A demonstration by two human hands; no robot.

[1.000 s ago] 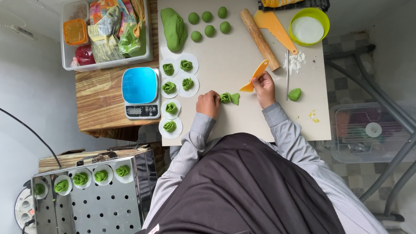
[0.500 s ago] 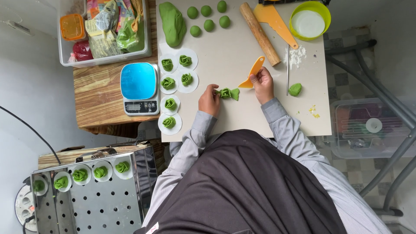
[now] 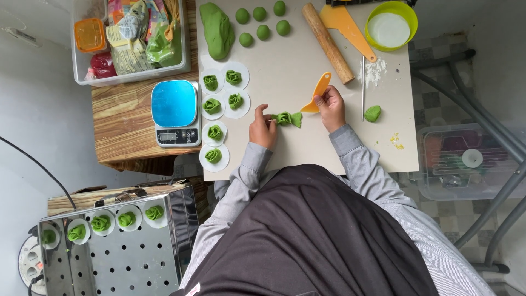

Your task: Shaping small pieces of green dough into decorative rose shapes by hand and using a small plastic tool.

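Observation:
On the pale work board [image 3: 285, 60] lies a folded green dough piece [image 3: 287, 118]. My left hand [image 3: 263, 129] pinches its left end with the fingertips. My right hand [image 3: 330, 107] grips a small orange scraper [image 3: 318, 91], whose blade points down toward the dough's right end. Several shaped green dough flowers on white paper rounds [image 3: 222, 104] lie in two columns left of my left hand.
At the board's top are a green dough lump [image 3: 216, 28], several dough balls [image 3: 263, 22], a rolling pin [image 3: 327, 43], an orange spatula [image 3: 348, 27] and a green bowl [image 3: 390, 24]. A blue scale [image 3: 174, 112] and plastic bin [image 3: 129, 38] stand left; a steamer tray [image 3: 109, 252] holds shaped pieces.
The dough piece has been drawn slightly left between my hands, and the scraper blade has tipped closer to its right end. The view has shifted a little.

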